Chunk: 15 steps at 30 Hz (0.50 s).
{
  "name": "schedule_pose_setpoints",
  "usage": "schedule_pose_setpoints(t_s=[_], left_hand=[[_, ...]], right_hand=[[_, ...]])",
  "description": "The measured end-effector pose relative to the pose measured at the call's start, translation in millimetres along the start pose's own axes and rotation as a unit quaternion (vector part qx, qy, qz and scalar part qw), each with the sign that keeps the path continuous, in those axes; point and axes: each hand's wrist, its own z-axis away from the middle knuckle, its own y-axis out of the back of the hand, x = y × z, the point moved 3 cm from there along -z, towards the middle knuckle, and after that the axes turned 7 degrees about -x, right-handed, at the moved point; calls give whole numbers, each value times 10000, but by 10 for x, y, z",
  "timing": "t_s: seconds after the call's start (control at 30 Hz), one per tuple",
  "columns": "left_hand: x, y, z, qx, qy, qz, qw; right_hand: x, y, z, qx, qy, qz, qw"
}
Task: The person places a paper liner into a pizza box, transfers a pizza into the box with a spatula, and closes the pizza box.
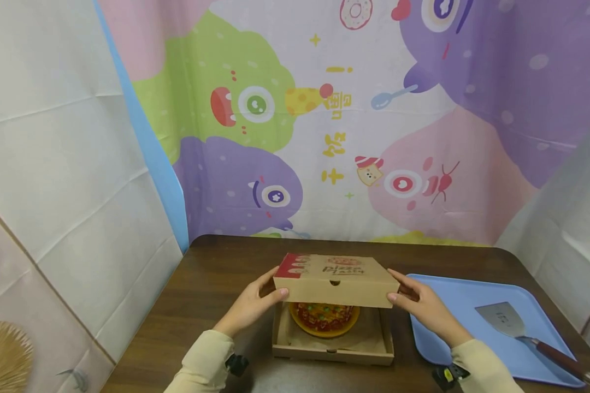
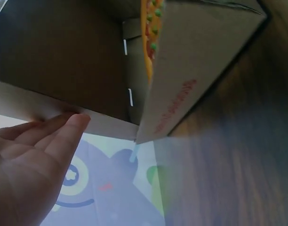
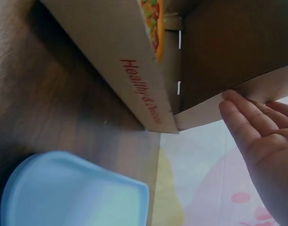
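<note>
A cardboard pizza box sits on the table with its printed lid raised part way. Inside lies a round pizza with an orange rim and green bits on top; the lid hides its far part. My left hand grips the lid's left side, thumb at the front corner and fingers along the side wall. On the opposite side, my right hand holds the lid the same way. Both wrist views show fingertips against the lid's side flaps, with the dark inner face of the lid above the pizza.
To the right of the box, a blue tray rests on the brown wooden table. On it lies a metal spatula, its dark handle reaching over the tray's near right edge. A cartoon-printed curtain hangs behind the table.
</note>
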Motion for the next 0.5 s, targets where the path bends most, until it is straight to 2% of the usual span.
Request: schedule_pose_setpoints(t_s=[0.23, 0.5], left_hand=[[-92, -37, 46, -161, 39, 22, 9999], [-191, -64, 120, 131, 240, -686, 9973]], right_hand=[[59, -33, 39, -285, 124, -201, 9993], [148, -98, 75, -451, 273, 14, 9986]])
